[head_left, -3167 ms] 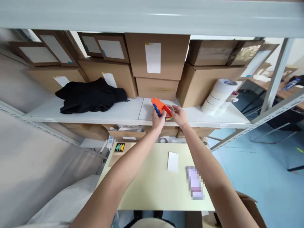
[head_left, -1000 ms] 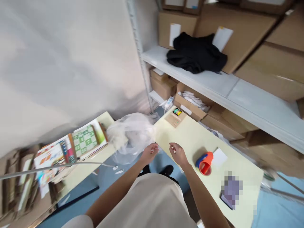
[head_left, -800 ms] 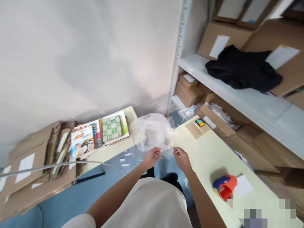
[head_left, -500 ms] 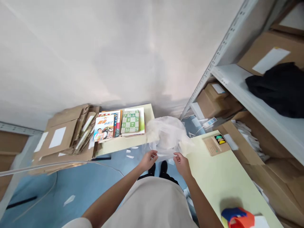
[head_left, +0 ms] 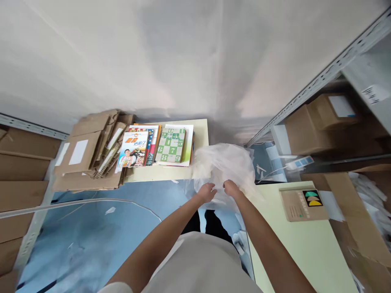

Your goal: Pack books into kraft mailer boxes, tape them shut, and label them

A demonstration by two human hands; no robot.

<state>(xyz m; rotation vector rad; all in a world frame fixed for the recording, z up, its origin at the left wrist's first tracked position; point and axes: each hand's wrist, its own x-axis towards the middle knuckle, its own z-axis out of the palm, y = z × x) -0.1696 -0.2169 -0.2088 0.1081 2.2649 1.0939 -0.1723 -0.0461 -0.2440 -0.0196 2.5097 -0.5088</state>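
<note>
A large translucent white plastic bag (head_left: 227, 158) billows in front of me, hanging in the gap between the two pale yellow table surfaces. My left hand (head_left: 208, 192) is closed at the near side of the bag, its fingers pinching the thin film. Close by to the right, my right hand (head_left: 231, 188) is closed on the same bag, knuckles turned forward. A narrow space separates the two hands. Whatever the bag holds, if anything, cannot be made out through the film.
Books and magazines (head_left: 171, 145) lie on the left table (head_left: 159, 174), beside flattened cardboard boxes (head_left: 87, 148). A brown book (head_left: 302, 204) lies on the right table (head_left: 282, 240). A power strip (head_left: 301, 162), shelves with cartons and a loose cable (head_left: 122, 199) are around.
My hands have moved forward and drawn closer together against the bag. My view has shifted, so the right shelf slides outward and the blue-and-orange object is out of frame.
</note>
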